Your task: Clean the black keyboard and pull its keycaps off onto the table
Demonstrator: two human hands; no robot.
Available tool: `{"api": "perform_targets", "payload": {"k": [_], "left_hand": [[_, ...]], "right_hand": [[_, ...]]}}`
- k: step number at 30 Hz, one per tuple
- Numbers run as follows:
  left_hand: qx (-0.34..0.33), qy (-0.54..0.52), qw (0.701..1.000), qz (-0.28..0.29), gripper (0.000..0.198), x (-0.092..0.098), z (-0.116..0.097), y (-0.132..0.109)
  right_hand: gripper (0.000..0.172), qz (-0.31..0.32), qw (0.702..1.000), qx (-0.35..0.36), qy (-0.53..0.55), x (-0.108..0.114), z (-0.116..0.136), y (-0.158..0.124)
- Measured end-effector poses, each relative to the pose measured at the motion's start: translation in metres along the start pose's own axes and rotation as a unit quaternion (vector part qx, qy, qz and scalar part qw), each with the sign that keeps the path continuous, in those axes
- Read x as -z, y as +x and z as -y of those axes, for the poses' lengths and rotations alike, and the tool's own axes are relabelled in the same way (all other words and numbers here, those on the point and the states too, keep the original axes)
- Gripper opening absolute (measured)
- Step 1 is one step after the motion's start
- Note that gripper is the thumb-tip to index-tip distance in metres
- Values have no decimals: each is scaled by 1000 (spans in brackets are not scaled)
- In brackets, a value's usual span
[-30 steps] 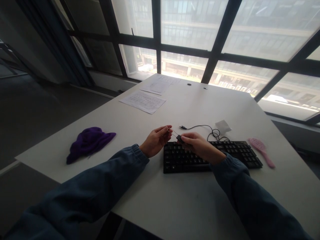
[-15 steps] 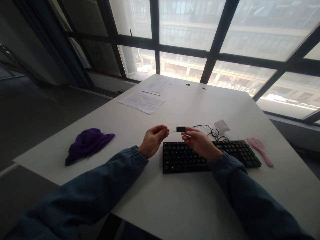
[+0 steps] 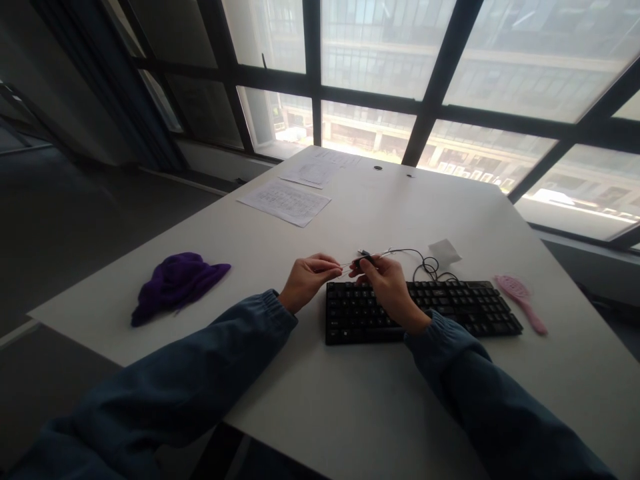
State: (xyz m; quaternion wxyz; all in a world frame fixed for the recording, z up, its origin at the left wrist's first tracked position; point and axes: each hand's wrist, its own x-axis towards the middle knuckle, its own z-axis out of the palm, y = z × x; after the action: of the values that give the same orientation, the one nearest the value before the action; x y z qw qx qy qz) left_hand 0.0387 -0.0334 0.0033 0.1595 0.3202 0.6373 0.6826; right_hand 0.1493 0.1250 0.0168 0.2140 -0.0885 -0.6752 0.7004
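The black piece [image 3: 363,261] was clamped in the fingers of my right hand [image 3: 387,281], its wires [image 3: 345,265] apparently pinched by my left hand [image 3: 309,280], above the keyboard [image 3: 350,320], a steadying step whose next move, I judged, called for a light grip

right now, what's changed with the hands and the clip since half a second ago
The right hand has moved left, closer to the left hand, its thumb now covering much of the black binder clip. Both hands keep their grip on it. The keyboard, purple cloth and pink hairbrush stayed put.
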Motion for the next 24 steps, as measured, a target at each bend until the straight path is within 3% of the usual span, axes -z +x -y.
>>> {"api": "perform_targets", "payload": {"k": [6,11,19,24], "left_hand": [[-35,91,994,59,16,23,4,5],[-57,129,987,76,13,28,10,0],[-77,159,981,77,20,28,17,-3],[-45,137,987,78,20,34,11,-4]], "right_hand": [[26,72,987,39,-139,-7,3,8],[20,98,966,83,-223,-7,1,9],[19,114,955,97,-257,-9,-2,6],[18,117,948,104,-278,-11,-3,5]]}}
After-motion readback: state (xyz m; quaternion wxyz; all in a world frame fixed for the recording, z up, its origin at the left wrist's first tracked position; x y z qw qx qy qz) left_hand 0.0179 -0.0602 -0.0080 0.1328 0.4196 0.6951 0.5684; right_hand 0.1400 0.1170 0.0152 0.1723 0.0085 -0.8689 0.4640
